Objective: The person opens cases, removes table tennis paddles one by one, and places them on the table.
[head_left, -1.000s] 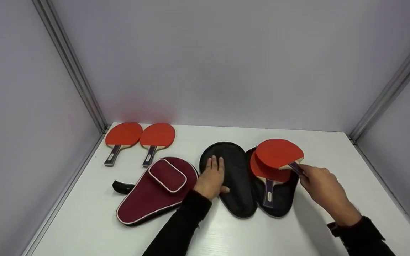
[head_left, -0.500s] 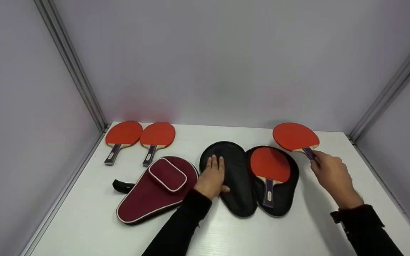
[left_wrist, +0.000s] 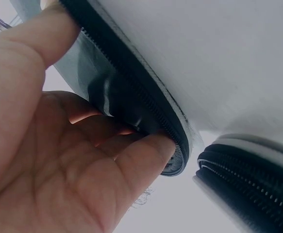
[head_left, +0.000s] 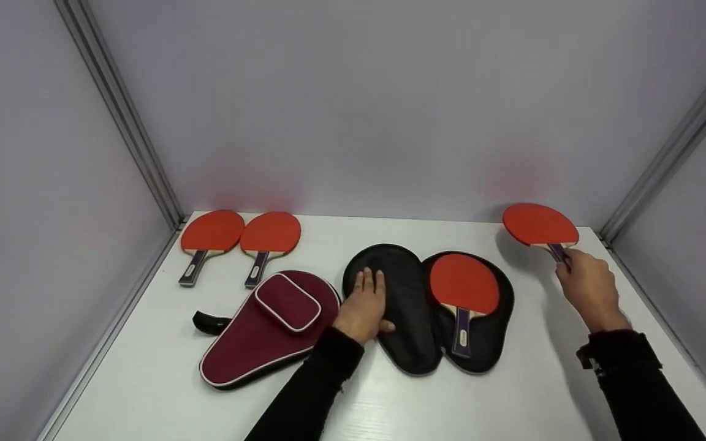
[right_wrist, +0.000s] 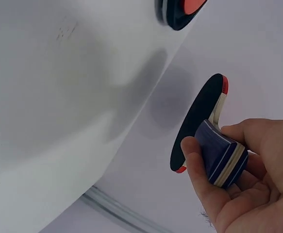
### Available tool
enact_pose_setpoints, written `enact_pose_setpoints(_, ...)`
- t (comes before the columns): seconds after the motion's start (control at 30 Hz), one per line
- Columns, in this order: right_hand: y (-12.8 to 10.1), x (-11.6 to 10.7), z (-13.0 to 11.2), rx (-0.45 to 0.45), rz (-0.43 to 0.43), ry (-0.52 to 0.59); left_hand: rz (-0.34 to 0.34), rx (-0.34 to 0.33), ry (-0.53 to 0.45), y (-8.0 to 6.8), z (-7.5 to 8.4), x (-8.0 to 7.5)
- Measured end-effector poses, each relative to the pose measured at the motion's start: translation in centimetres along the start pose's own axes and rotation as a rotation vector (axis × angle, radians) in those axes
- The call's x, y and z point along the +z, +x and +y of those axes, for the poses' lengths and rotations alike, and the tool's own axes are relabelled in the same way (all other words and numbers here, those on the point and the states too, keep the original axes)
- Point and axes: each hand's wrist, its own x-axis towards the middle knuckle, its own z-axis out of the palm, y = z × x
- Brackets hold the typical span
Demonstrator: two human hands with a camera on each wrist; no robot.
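Note:
My right hand (head_left: 589, 291) grips a red table tennis paddle (head_left: 540, 224) by its dark handle, above the back right of the table. In the right wrist view the paddle's black underside (right_wrist: 199, 116) is turned to the camera, and its shadow falls on the tabletop. With fingers extended, my left hand (head_left: 362, 311) rests on the black inner side of an opened paddle case (head_left: 411, 331). A second red paddle (head_left: 464, 285) lies in the case's right half (head_left: 500, 343), handle toward me. The zipper edge (left_wrist: 131, 82) shows beside the left fingers in the left wrist view.
A maroon paddle case (head_left: 249, 352) with white piping lies left of my left hand, a black strap (head_left: 211, 323) sticking out. Two more red paddles, one at far left (head_left: 213, 231) and one beside it (head_left: 271, 234), lie at the back left. Walls enclose the white table (head_left: 138, 380).
My right hand has carried its paddle from above the opened case rightward and back, uncovering the paddle lying there. My left hand has stayed in place.

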Motion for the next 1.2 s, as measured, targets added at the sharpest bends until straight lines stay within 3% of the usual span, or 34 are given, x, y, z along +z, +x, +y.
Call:
enact_pose_setpoints(0.27, 1.2, -0.3, 2.3, 0.038, -0.025, -0.022, -0.043, -0.02, -0.061, -0.4, 0.2, -1.1)
enact_pose_setpoints(0.33, 1.4, -0.3, 2.9, 0.034, -0.018, -0.026, -0.024, -0.02, -0.062, -0.5, 0.2, -1.2)
enact_pose_setpoints(0.57, 1.8, -0.5, 4.9, 0.085, -0.083, -0.05, -0.042, -0.016, 0.042, -2.6, 1.7, -5.8)
enact_pose_setpoints(0.6, 1.8, -0.5, 5.1, 0.092, -0.092, -0.055, -0.044, -0.015, 0.044, -2.6, 1.7, -5.8)
enact_pose_setpoints(0.7, 1.9, -0.5, 5.8, 0.095, -0.109, -0.068, -0.04, -0.013, 0.048, -2.4, 1.5, -5.3)
enact_pose_setpoints(0.93, 2.2, -0.5, 7.0, 0.113, -0.174, -0.083, -0.024, -0.019, -0.053, -0.3, 0.0, -0.6)
enact_pose_setpoints(1.03, 2.4, -0.7, 7.5, 0.14, -0.225, -0.084, -0.001, -0.007, -0.003, 0.1, -0.2, 0.2)
enact_pose_setpoints(1.2, 2.4, -0.7, 8.2, 0.156, -0.301, -0.094, 0.01, -0.011, -0.01, 0.3, -0.2, 0.6)
